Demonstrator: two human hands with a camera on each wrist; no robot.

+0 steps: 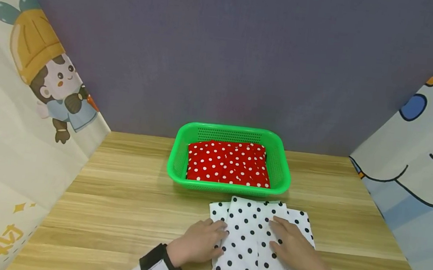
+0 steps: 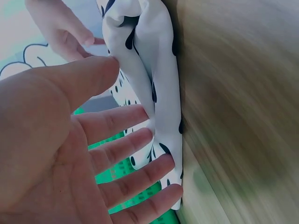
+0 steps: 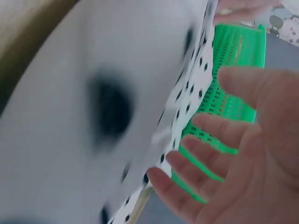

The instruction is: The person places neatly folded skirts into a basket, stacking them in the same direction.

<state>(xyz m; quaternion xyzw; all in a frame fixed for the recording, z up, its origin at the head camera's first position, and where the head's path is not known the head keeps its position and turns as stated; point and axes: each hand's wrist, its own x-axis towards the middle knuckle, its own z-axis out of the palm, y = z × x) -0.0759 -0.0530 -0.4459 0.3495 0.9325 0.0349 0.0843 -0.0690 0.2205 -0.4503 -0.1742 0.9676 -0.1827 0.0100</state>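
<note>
A white cloth with black dots [image 1: 247, 239] lies folded in layers on the table, its sides turned in toward the middle. At its left edge is my left hand [image 1: 202, 241], fingers spread and fingertips touching the fold; the left wrist view shows the fingers nearly straight against the layered edge [image 2: 163, 93]. My right hand [image 1: 293, 248] rests over the right half of the cloth with fingers extended. In the right wrist view the fingers [image 3: 212, 156] reach across the dotted surface, gripping nothing.
Just behind the cloth stands a green plastic basket [image 1: 228, 189] with a folded red cloth with white dots [image 1: 229, 162] inside. The wooden table [image 1: 122, 204] meets a grey wall [image 1: 224, 56] at the back. Printed cartoon sheets [image 1: 0, 152] flank both sides.
</note>
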